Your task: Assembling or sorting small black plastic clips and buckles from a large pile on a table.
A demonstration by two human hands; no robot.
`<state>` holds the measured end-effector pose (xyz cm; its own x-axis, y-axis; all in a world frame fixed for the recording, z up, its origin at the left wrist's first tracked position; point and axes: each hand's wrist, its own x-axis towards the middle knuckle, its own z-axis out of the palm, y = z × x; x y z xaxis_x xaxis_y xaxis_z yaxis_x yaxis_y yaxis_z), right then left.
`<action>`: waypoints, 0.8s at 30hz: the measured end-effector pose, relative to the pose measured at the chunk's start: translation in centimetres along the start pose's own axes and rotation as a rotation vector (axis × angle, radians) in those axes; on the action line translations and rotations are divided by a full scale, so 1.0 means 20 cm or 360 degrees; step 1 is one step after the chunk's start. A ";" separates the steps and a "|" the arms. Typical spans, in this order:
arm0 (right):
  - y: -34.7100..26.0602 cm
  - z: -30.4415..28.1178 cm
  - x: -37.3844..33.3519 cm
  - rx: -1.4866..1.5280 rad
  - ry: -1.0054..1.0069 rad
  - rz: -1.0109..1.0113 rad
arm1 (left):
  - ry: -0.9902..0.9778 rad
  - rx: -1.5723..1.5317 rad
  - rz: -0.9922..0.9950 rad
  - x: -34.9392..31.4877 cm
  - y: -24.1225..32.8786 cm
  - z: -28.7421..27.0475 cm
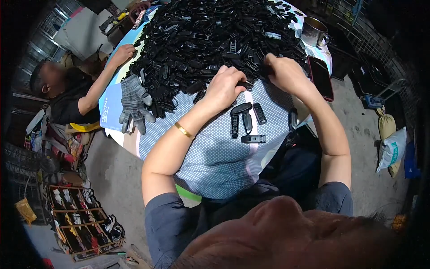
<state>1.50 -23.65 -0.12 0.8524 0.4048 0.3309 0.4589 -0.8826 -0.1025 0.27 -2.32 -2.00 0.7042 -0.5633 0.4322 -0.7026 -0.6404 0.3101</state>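
Observation:
A large heap of small black plastic parts (197, 38) covers the far part of the table. At the near edge of the heap, my left hand (226, 87) has its thumb and fingers closed on a black plastic part (247, 84). To its right, my right hand (286, 74) reaches into the heap with curled fingers; what they grip, if anything, is hidden. In front of my hands, several long black plastic parts (247, 122) lie apart from the heap on a patterned cloth (215, 148). The cloth drapes over the table's near edge toward my lap.
Grey work gloves (134, 101) lie left of the heap. A metal mug (312, 32) and a dark phone (320, 78) are at the right. Another person's hand (123, 54) rests by the heap's left edge. A shoe rack (83, 219) and bags (392, 150) stand on the floor.

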 end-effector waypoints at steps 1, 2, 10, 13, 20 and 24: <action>0.00 -0.03 0.00 0.0202 0.0049 0.0017 | -0.0008 -0.0012 -0.0016 0.00 0.00 0.00; -0.01 -0.08 0.01 0.0403 0.0098 0.0035 | -0.0016 -0.0024 -0.0032 -0.01 0.00 -0.01; -0.15 -0.01 0.03 0.2585 -0.0018 0.0193 | 0.0122 -0.1016 -0.0490 -0.01 -0.01 -0.05; -0.19 0.01 0.02 0.2017 0.0079 0.0246 | 0.0316 -0.1857 -0.0680 -0.02 0.03 -0.11; -0.22 0.01 0.00 0.1622 0.0292 -0.0123 | 0.0434 -0.1900 -0.0581 -0.04 -0.03 -0.09; -0.22 0.01 0.00 0.1775 0.0260 -0.0076 | 0.0373 -0.1583 -0.0551 -0.04 0.02 -0.16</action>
<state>-0.49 -19.67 0.15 0.8227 0.3241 0.4670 0.5271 -0.1274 -0.8402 -0.83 -0.47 0.47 0.9178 -0.2513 0.3073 -0.3112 0.0249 0.9500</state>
